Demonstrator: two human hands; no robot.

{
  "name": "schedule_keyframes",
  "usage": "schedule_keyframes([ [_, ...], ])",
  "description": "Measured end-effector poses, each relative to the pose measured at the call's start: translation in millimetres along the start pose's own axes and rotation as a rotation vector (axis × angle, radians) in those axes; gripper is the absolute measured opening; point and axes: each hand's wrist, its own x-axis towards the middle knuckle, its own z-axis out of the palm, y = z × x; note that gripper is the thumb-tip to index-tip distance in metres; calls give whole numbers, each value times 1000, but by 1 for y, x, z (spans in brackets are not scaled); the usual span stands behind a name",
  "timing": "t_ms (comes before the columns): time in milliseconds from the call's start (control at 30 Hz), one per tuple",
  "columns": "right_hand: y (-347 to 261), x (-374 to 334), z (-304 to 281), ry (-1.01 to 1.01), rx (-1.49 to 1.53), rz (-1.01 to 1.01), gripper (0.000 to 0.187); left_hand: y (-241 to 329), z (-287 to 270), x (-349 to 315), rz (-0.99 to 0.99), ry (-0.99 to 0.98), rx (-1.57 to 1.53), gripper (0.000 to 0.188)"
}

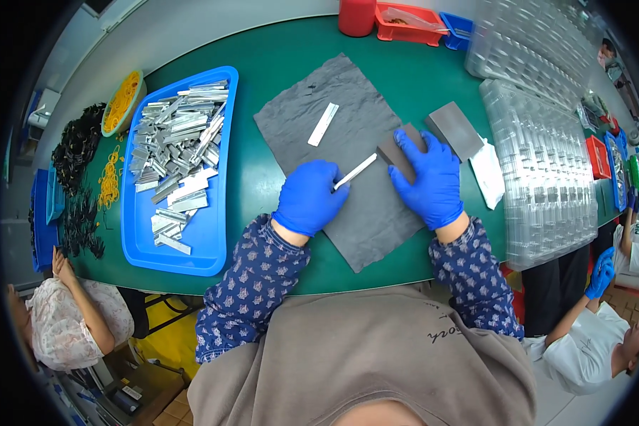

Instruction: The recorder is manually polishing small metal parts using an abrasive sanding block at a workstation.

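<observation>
Works over a green table (263, 53). Has a blue tray (140, 245) of metal pieces (181, 135) left of the left hand (308, 197), a dark cloth (341, 153) beneath that and the right hand (434, 181). Rests the latter, splayed, on a dark block (391, 151); cannot tell whether gripping. Grasps a slim metal bar (356, 170) in the left hand, pointing toward the block.

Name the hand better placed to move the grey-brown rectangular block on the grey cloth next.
Probably the blue-gloved right hand: its fingers rest on that block, while the blue-gloved left hand holds a slim silver metal bar.
</observation>
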Motion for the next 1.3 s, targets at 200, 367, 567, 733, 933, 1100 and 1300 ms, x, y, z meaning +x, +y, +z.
schedule_keyframes([
  [200,-7,0,-2,-73,34,-16,60,-28,-26,37,17,263,133,34],
  [367,-1,-3,-3,-78,42,-19,61,-25,-78,3,43,114,202,47],
  [567,-2,-1,-7,-121,-8,8,62,-81,-155,-94,-257,191,507,36],
  [733,-1,0,-3,-105,-8,-2,62,-116,-164,-110,-369,54,503,30],
  [933,-2,0,-4,-87,-2,19,60,-128,-177,-105,-126,76,391,19],
  [1100,-4,1,-3,-80,26,3,60,-108,-175,-92,-239,350,380,14],
  [1300,4,-2,1,-86,23,14,61,-15,-101,-31,-29,238,-30,17],
])
